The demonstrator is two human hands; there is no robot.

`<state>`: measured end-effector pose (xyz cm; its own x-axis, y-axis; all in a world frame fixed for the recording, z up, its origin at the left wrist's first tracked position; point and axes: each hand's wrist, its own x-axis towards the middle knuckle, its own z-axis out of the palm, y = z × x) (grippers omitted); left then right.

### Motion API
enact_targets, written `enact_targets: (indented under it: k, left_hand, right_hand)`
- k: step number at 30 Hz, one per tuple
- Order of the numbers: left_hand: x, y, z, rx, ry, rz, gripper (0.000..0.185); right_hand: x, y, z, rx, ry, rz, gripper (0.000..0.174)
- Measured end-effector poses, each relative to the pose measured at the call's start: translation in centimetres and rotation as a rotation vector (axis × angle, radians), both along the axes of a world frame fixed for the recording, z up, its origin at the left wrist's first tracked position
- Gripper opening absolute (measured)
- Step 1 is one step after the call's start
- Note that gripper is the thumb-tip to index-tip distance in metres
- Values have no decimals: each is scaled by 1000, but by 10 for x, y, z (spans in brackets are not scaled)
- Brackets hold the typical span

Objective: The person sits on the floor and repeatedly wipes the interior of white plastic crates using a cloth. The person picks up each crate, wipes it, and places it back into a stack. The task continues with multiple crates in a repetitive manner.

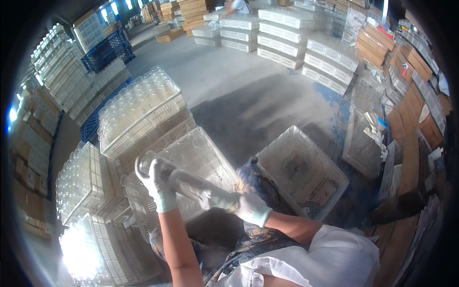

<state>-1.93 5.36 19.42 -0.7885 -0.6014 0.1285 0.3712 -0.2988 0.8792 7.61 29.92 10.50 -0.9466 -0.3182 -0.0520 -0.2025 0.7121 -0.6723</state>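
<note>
My left hand, in a white glove with a pale green cuff, is closed around a clear glass vessel. My right hand, gloved the same way, grips the near end of a long greyish-white cloth-like thing. Its far end reaches the vessel beside my left hand; blur hides whether it goes inside. Below both hands is a white plastic crate with clear round glassware along its far-left side. A second white crate stands to the right of my knee, with some glassware along its rim.
Stacked crates of upright glassware rise at the left, with more crates nearer. White crate stacks stand across the concrete floor. Cardboard and a white glove lie at the right. Another person is far back.
</note>
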Motion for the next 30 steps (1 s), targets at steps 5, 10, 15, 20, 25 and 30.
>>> enact_targets:
  k: [5, 10, 15, 20, 25, 30]
  left_hand:
    - [-22, -56, 7, 412, 177, 31, 37]
    - [16, 85, 23, 294, 240, -260, 42]
    - [48, 88, -1, -88, 221, -597, 30]
    - [14, 115, -50, -605, -113, -592, 57]
    - [-78, -25, -135, -1425, -478, -11, 78]
    - [-58, -161, -226, -1833, -933, 357, 77]
  right_hand:
    - [28, 47, -4, -597, 59, 31, 64]
    - [-21, 23, 59, -1874, -418, 91, 54]
    - [-24, 48, 42, -1606, -167, -248, 15]
    - [-19, 150, 19, -1714, -203, -266, 8]
    - [-3, 330, -11, -1057, 459, -940, 14]
    - [-27, 445, -104, 153, 100, -1549, 50]
